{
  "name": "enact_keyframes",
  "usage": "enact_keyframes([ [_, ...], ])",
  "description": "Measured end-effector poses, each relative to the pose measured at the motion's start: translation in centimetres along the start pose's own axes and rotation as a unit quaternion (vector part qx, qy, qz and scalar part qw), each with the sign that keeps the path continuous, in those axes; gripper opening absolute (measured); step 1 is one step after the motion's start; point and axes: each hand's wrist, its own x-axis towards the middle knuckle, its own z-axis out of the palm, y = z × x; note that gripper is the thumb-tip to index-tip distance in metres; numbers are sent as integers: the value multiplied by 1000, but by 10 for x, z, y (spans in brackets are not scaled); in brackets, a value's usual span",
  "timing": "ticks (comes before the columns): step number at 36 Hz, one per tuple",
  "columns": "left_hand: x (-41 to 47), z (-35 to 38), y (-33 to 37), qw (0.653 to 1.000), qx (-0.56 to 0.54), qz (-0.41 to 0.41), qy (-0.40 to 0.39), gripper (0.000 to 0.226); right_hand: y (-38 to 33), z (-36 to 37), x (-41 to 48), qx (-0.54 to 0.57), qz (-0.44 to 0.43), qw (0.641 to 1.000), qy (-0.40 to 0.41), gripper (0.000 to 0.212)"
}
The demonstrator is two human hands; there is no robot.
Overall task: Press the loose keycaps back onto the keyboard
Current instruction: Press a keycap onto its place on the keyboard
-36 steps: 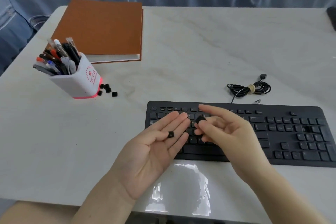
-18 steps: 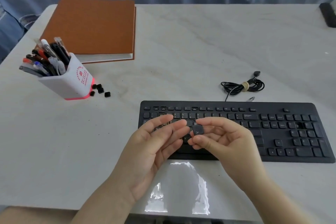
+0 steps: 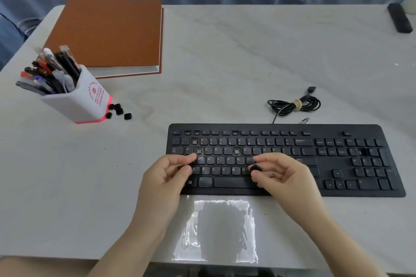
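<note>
Head camera looks down on a pale surface (image 3: pixel 225 63), and nearest the edge lies a crinkled clear plastic bag (image 3: pixel 216 229). Just beyond it, both hands are over the near left part of the black keyboard (image 3: pixel 337 164). The right hand (image 3: pixel 283 180) pinches a black keycap (image 3: pixel 255 167) between thumb and forefinger, over the letter rows by the N and J keys. Its other fingers (image 3: pixel 273 174) are curled loosely underneath. The left hand (image 3: pixel 162 177) has its fingers bent in towards the thumb over the keyboard's left end. A dark bit shows there, but I cannot tell whether that hand holds anything. Three open key sockets (image 3: pixel 198 150) show pale in the number row and top letter row. Farther off to the left, a small cluster of loose keycaps (image 3: pixel 118 110) sits right beside a white pen holder (image 3: pixel 76 102) stuffed with pens. Behind the keyboard, to the right, lies a coiled black cable (image 3: pixel 295 104). At the far left rests a brown notebook (image 3: pixel 108 33), and a black bar (image 3: pixel 399 18) sits at the far right corner.
</note>
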Motion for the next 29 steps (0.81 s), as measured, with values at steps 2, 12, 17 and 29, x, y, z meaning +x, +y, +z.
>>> enact_keyframes([
  [2, 3, -5, -6, 1000, 18, 11, 21, 23, 5, -4, 0, -33, 5, 999, 6, 33],
  [12, 6, -9, -15, 999, 9, 18, 48, 30, 11, -8, 0, -42, 57, 997, 24, 20],
  [17, 5, -6, -15, 999, 2, 19, 40, 31, 12, -7, 4, -43, 30, 999, 7, 29],
  [29, 5, -5, -16, 999, -6, 8, 32, 26, 11, 2, 33, -203, -115, 972, 12, 18],
])
